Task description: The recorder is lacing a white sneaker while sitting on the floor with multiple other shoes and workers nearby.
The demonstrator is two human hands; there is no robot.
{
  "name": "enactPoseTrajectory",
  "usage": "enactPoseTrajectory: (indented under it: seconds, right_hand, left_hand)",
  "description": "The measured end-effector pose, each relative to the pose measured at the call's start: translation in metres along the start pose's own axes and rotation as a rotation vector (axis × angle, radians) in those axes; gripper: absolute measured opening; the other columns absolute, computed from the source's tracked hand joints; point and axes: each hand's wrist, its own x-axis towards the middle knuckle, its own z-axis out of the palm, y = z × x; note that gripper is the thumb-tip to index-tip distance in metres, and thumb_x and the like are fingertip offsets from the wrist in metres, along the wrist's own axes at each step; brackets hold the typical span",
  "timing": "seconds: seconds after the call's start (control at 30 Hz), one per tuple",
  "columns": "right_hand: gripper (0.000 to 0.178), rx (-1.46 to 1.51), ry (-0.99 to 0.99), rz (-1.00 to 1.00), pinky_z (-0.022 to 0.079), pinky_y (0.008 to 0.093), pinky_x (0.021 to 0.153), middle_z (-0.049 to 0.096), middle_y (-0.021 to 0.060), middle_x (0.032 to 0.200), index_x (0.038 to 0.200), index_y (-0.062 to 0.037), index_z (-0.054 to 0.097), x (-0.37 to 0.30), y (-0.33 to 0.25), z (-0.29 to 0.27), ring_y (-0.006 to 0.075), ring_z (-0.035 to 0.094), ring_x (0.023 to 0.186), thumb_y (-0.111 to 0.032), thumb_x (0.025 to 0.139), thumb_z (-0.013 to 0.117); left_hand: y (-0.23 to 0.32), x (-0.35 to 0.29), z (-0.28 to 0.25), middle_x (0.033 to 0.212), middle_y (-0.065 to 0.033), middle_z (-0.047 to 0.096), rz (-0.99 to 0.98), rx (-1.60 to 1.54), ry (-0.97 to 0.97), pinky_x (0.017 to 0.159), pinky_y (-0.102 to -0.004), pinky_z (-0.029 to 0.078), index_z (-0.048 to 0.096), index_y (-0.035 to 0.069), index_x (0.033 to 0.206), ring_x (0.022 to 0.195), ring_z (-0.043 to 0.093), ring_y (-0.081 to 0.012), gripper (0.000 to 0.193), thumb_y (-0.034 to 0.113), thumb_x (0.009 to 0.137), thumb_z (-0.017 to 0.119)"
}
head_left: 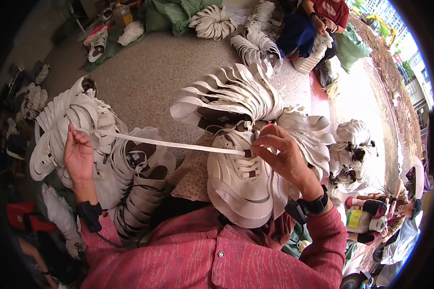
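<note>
A white shoe upper (236,178), partly laced, rests on my lap with its toe toward me. From its eyelets a flat white shoelace (173,143) runs taut out to the left. My left hand (79,154) pinches the lace's far end, held up beside a pile of uppers. Close to the upper's eyelets, my right hand (279,149) has thumb and forefinger closed on the same lace. Behind the upper, a fanned stack of white uppers (231,94) leans away from me.
More stacked uppers stand at my left (72,120) and right (306,135). Another person (325,19) sits at the far right holding uppers. Green sacks (171,17) lie at the back, near a bottle of yellow liquid (125,15). Other people (386,207) are at the right edge.
</note>
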Motion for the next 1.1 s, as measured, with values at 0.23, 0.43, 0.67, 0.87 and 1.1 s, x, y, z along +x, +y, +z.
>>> enactPoseTrajectory:
  seconds: [0.23, 0.43, 0.67, 0.87, 1.1]
  right_hand:
    - [0.017, 0.007, -0.151, -0.091, 0.046, 0.0348, 0.073, 0.059, 0.0055, 0.083, 0.095, -0.0087, 0.071, 0.01, 0.003, 0.008, 0.0234, 0.058, 0.081, -0.005, 0.079, 0.074]
    - [0.016, 0.098, -0.24, -0.059, 0.047, 0.035, 0.072, 0.059, 0.0049, 0.087, 0.089, -0.0101, 0.07, 0.017, 0.002, 0.005, 0.0239, 0.058, 0.085, -0.004, 0.075, 0.075]
    - [0.019, -0.229, -0.311, -0.222, 0.047, 0.0373, 0.074, 0.058, 0.006, 0.088, 0.089, -0.009, 0.067, 0.019, -0.005, 0.004, 0.0258, 0.059, 0.085, 0.0, 0.073, 0.068]
    - [0.014, -0.325, -0.178, -0.142, 0.046, 0.0386, 0.077, 0.056, 0.0086, 0.091, 0.089, -0.01, 0.064, 0.01, -0.008, 0.003, 0.0278, 0.058, 0.087, -0.006, 0.076, 0.066]
    - [0.014, -0.123, -0.172, 0.173, 0.048, 0.0403, 0.077, 0.059, 0.0127, 0.096, 0.093, -0.0057, 0.062, -0.002, -0.007, -0.01, 0.0336, 0.061, 0.089, -0.011, 0.082, 0.068]
  left_hand:
    - [0.0, -0.004, -0.011, 0.098, -0.0043, 0.061, 0.178, 0.857, 0.217, 0.078, -0.023, 0.045, 0.058, -0.005, 0.125, 0.087, 0.055, -0.0109, 0.032, 0.01, 0.096, 0.059]
    - [-0.009, -0.01, -0.017, 0.097, -0.0036, 0.064, 0.217, 0.954, 0.287, 0.078, -0.0231, 0.046, 0.062, -0.004, 0.12, 0.084, 0.058, -0.0097, 0.03, 0.009, 0.094, 0.063]
    - [-0.005, -0.007, -0.023, 0.1, -0.0046, 0.065, 0.245, 0.934, 0.275, 0.079, -0.0233, 0.048, 0.062, -0.003, 0.12, 0.087, 0.06, -0.0103, 0.03, 0.009, 0.093, 0.064]
    - [0.0, -0.01, -0.013, 0.111, -0.0055, 0.063, 0.326, 0.679, 0.401, 0.082, -0.0224, 0.047, 0.058, -0.001, 0.125, 0.094, 0.059, -0.0106, 0.034, 0.009, 0.093, 0.064]
    - [0.023, 0.001, -0.035, 0.113, -0.0056, 0.061, 0.082, 0.149, 0.133, 0.079, -0.0254, 0.048, 0.051, 0.0, 0.133, 0.093, 0.058, -0.0125, 0.039, 0.009, 0.096, 0.059]
